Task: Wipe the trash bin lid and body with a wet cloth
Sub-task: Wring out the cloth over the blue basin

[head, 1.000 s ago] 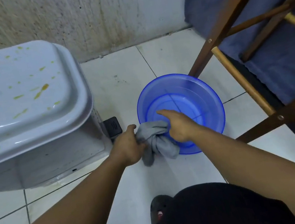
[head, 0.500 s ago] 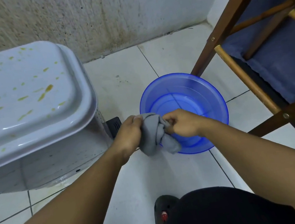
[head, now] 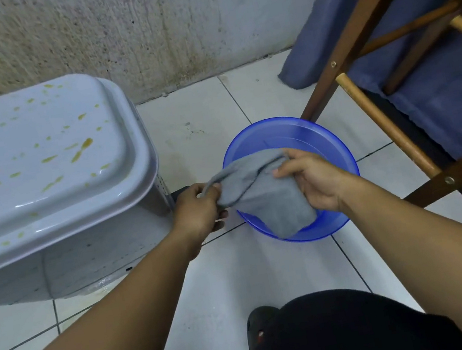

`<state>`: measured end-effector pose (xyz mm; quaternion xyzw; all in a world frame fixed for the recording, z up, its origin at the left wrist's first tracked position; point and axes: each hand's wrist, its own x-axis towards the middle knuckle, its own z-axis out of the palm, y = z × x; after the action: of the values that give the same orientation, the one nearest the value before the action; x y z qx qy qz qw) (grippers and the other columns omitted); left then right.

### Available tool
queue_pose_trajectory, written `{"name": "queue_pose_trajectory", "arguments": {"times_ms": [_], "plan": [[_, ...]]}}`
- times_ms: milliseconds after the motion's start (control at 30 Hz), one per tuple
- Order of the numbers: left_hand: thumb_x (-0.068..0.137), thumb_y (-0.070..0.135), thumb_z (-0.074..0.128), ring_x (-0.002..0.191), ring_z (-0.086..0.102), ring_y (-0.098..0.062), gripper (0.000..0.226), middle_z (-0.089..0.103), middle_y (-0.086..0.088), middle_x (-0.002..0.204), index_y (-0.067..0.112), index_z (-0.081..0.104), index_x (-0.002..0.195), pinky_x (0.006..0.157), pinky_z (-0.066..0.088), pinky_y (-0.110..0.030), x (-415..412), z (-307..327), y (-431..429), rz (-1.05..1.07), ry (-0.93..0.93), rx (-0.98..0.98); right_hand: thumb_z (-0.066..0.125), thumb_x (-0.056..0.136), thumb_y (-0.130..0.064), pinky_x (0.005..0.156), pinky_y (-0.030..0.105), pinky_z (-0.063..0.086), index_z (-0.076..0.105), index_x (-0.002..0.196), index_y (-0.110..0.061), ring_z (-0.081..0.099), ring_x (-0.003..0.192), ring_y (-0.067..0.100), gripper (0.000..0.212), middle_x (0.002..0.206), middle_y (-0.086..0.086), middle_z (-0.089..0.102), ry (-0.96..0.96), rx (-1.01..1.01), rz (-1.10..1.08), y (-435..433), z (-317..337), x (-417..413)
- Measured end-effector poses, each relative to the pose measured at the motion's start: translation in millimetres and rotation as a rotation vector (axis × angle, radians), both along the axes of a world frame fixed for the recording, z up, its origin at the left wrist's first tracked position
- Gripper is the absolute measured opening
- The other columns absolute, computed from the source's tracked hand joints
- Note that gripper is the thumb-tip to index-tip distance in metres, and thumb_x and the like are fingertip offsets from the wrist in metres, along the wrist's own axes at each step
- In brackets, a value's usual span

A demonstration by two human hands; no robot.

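Observation:
A grey cloth [head: 264, 196] is stretched between my two hands above the near rim of a blue basin [head: 325, 139]. My left hand [head: 198, 208] grips its left end, and my right hand [head: 313, 178] pinches its right edge. The cloth's lower part hangs down into the basin. To the left stands the white trash bin, its lid [head: 35, 160] shut and spattered with yellow-brown stains. The bin's body [head: 84, 262] below the lid looks dull and smudged. A black pedal [head: 179, 192] shows beside my left hand.
A stained wall [head: 136, 31] runs behind the bin. A wooden frame [head: 382, 129] with blue fabric [head: 441, 94] stands close on the right, one leg almost touching the basin. White floor tiles [head: 244, 289] lie in front. My dark shoe [head: 259, 324] is at the bottom.
The cloth was bunched and twisted between my hands; now it is spread wider and lifted a little over the basin. My hands have moved apart.

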<state>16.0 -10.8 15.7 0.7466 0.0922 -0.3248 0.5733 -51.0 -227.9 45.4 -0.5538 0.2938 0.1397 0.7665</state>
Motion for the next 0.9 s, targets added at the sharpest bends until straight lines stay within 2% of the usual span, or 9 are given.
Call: {"name": "queue_pose_trajectory", "arguments": {"times_ms": [100,267,367,433,500,600,700,800,900], "plan": [[0.108,0.041,0.048,0.083,0.064,-0.027,0.037,0.07,-0.005,0.09,0.014,0.068,0.093,0.083,0.057,-0.043,-0.3,-2.5,0.8,-0.03,-0.172,0.204,0.058,0.087,0.007,0.086,0.044,0.057,0.065,0.12,-0.01,0.068,0.107,0.033,0.037,0.115,0.018,0.07,0.003,-0.092,0.016,-2.5,7.6,-2.5],[0.106,0.048,0.049,0.077,0.059,-0.02,0.047,0.071,-0.003,0.086,0.014,0.069,0.081,0.073,0.05,-0.035,-4.9,10.0,-8.8,-0.07,-0.151,0.244,0.063,0.086,-0.005,0.097,0.049,0.051,0.066,0.113,0.002,0.066,0.11,0.037,0.028,0.113,0.024,0.069,-0.043,-0.17,0.064,-2.8,34.3,1.7],[0.102,0.058,0.055,0.094,0.073,-0.018,0.049,0.078,-0.006,0.118,0.015,0.078,0.106,0.08,0.053,-0.025,-3.9,32.3,-16.0,0.116,0.221,-0.275,0.07,0.091,-0.026,0.091,0.041,0.055,0.07,0.101,-0.002,0.071,0.102,0.028,0.026,0.104,0.016,0.074,-0.051,-0.103,0.023,-0.2,62.0,5.0],[0.095,0.069,0.057,0.117,0.07,-0.027,0.068,0.072,-0.014,0.133,0.011,0.069,0.129,0.101,0.054,-0.04,-4.2,45.4,-19.8,0.385,0.375,-0.689,0.07,0.091,-0.028,0.085,0.038,0.056,0.07,0.103,-0.005,0.073,0.096,0.026,0.026,0.101,0.014,0.076,-0.031,-0.106,0.037,1.1,75.0,6.5],[0.09,0.076,0.057,0.119,0.07,-0.037,0.082,0.071,-0.018,0.133,0.011,0.063,0.14,0.108,0.052,-0.054,-8.5,49.2,-25.1,0.505,0.42,-0.808,0.068,0.093,-0.023,0.089,0.041,0.056,0.069,0.108,-0.005,0.074,0.095,0.027,0.024,0.102,0.014,0.076,-0.008,-0.078,0.014,4.8,82.0,6.0],[0.093,0.074,0.053,0.106,0.075,-0.037,0.07,0.077,-0.019,0.119,0.015,0.065,0.129,0.094,0.057,-0.053,-23.0,59.1,-32.4,0.3,0.48,-0.659,0.062,0.096,-0.016,0.098,0.049,0.053,0.072,0.108,-0.005,0.072,0.101,0.029,0.019,0.106,0.016,0.075,0.003,-0.026,-0.017,11.6,84.1,3.9],[0.102,0.038,0.064,0.097,0.077,-0.027,0.048,0.073,-0.013,0.129,0.015,0.057,0.143,0.07,0.062,-0.04,-19.8,66.7,-41.7,0.182,0.322,-0.493,0.065,0.094,-0.022,0.094,0.057,0.053,0.072,0.114,-0.008,0.07,0.107,0.031,0.024,0.112,0.013,0.074,0.007,-0.047,-0.022,12.0,82.0,-3.3],[0.095,0.018,0.075,0.116,0.067,-0.027,0.085,0.059,-0.005,0.143,0.042,0.026,0.161,0.094,0.059,-0.045,-11.9,79.5,-43.1,0.177,0.039,-0.285,0.069,0.093,-0.028,0.087,0.052,0.058,0.074,0.104,-0.016,0.071,0.099,0.024,0.017,0.099,0.004,0.077,0.009,-0.12,-0.096,7.5,84.5,-12.0],[0.094,0.012,0.074,0.12,0.062,-0.02,0.075,0.06,-0.003,0.135,0.046,0.042,0.153,0.104,0.052,-0.033,-8.0,91.1,-44.9,-0.015,-0.285,-0.148,0.073,0.09,-0.03,0.068,0.033,0.059,0.073,0.099,-0.019,0.071,0.085,0.011,0.014,0.088,-0.005,0.077,-0.005,-0.316,-0.167,-0.6,85.1,-20.9]]}}
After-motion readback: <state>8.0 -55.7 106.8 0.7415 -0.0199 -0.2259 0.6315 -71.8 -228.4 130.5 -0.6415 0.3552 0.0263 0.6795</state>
